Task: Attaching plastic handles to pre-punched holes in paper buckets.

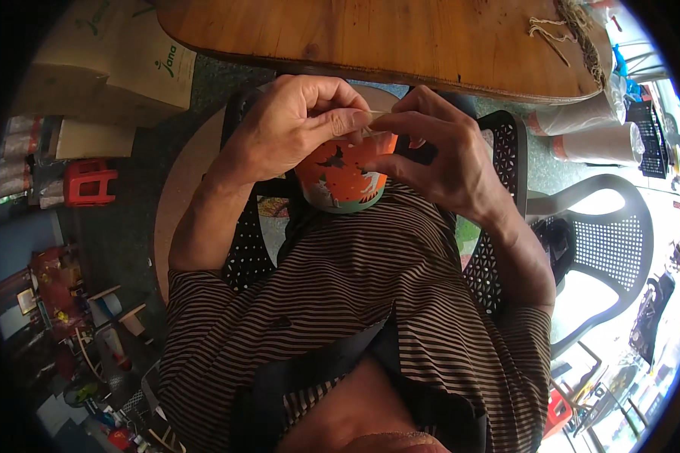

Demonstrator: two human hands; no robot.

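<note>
Orange printed cup [341, 180], teal base, pinched at rim by both hands' fingers [347, 121].

Daylight glare right; dim left; fisheye-bent edges.

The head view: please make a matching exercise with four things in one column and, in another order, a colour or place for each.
Things:
1. cup
2. small stool
3. wooden table
4. cardboard box

Descriptions:
A. red, on the floor at the left
B. orange, between both hands
C. pale brown, upper left corner
D. along the top, string lying on it

Pairs: 1-B, 2-A, 3-D, 4-C
</note>
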